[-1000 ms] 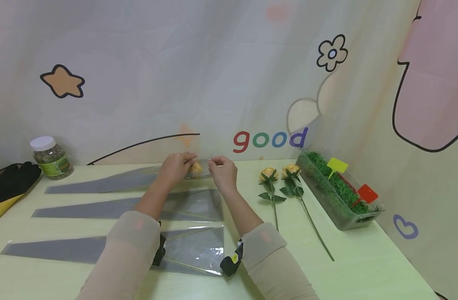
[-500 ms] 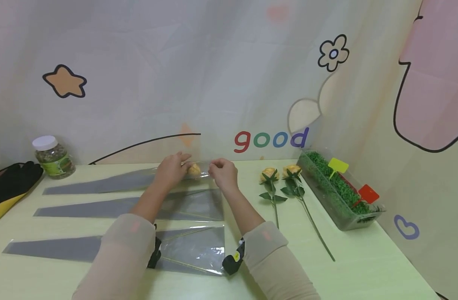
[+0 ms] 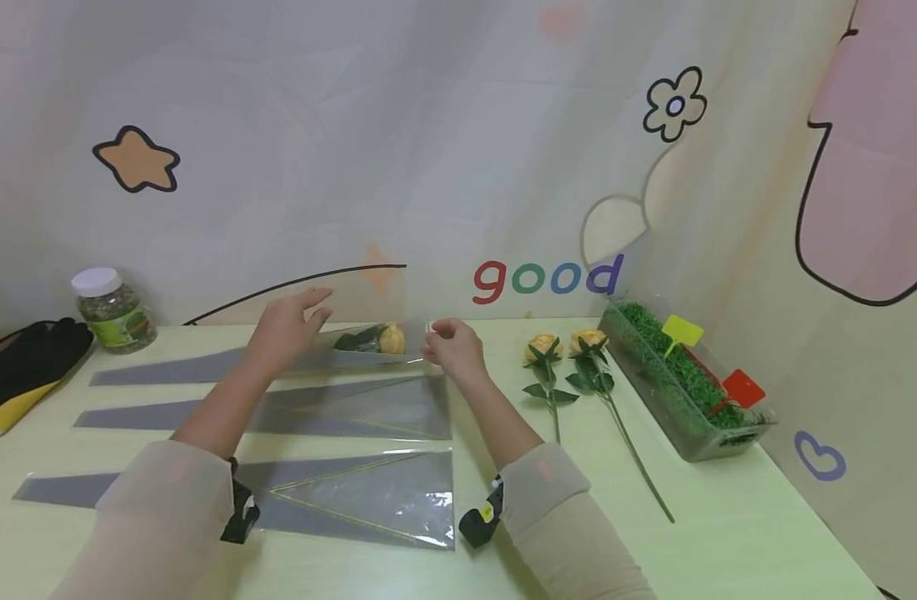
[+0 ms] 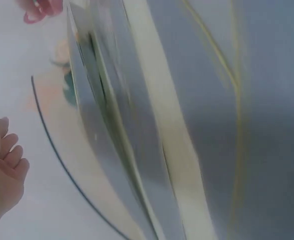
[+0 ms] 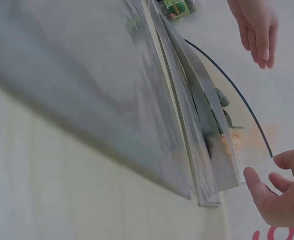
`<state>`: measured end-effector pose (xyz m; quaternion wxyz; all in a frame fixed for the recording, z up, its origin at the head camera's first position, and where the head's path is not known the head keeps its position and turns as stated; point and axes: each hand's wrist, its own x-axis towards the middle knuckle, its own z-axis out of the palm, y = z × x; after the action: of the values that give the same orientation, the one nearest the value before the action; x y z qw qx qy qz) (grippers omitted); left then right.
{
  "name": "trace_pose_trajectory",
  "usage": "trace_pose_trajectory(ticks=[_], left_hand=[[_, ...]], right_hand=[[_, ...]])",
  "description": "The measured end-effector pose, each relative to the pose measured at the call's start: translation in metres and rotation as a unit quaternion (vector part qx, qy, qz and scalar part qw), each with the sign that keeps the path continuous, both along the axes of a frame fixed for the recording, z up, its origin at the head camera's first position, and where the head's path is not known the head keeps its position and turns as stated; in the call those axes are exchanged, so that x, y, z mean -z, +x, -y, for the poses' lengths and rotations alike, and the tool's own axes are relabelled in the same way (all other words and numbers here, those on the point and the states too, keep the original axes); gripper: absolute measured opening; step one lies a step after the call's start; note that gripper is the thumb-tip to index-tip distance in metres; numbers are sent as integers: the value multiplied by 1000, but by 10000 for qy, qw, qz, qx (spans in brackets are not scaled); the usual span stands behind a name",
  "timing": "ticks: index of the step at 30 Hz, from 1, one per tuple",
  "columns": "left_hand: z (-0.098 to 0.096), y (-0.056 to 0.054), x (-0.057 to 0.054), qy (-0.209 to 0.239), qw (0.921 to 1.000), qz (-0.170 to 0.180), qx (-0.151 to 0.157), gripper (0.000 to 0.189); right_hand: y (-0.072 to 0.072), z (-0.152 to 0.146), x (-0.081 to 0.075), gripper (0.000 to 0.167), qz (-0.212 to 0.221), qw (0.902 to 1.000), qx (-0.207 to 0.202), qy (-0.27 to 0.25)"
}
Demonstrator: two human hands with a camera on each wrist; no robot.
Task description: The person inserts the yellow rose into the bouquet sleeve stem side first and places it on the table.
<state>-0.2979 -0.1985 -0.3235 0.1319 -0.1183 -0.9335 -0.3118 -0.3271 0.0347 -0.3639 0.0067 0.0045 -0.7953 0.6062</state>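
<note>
My right hand (image 3: pixel 458 354) pinches the clear edge at the wide end of the farthest flower sleeve (image 3: pixel 338 359); in the right wrist view a gap shows between thumb and forefinger. A yellow artificial rose (image 3: pixel 391 339) lies inside that sleeve, its bloom near the wide end. Fingers extended and holding nothing, my left hand (image 3: pixel 284 329) hovers above the sleeve's middle and hides part of it. The rose's stem cannot be made out. Two more flat grey sleeves with clear fronts, the middle one (image 3: pixel 383 408) and the nearest one (image 3: pixel 368 500), lie closer to me.
Two yellow roses, one (image 3: pixel 544 350) beside another (image 3: pixel 589 343), lie on the table right of the sleeves. A clear box of artificial grass (image 3: pixel 683 383) stands at the right. At the left are a lidded jar (image 3: pixel 115 312) and black-and-yellow gloves (image 3: pixel 31 367). A printed curtain (image 3: pixel 293 167) hangs behind.
My left hand has come off the far sleeve and moved left, uncovering the rose's bloom and leaves. The right hand stays at the sleeve's wide end.
</note>
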Motion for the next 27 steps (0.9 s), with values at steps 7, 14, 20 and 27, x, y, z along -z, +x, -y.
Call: trace_pose_trajectory(ticks=[7, 14, 20, 27], left_hand=[[37, 26, -6, -512, 9963, 616, 320, 53], [68, 52, 16, -1115, 9857, 1105, 611, 60], [76, 70, 37, -739, 9888, 1085, 706, 63], [71, 79, 56, -941, 9867, 1156, 642, 62]], right_hand=[[10, -12, -10, 29, 8, 9974, -546, 465], [35, -23, -15, 30, -64, 9749, -1529, 1619], [53, -32, -12, 26, -521, 9418, -1978, 2668], [59, -39, -9, 25, -758, 9259, -2019, 3103]])
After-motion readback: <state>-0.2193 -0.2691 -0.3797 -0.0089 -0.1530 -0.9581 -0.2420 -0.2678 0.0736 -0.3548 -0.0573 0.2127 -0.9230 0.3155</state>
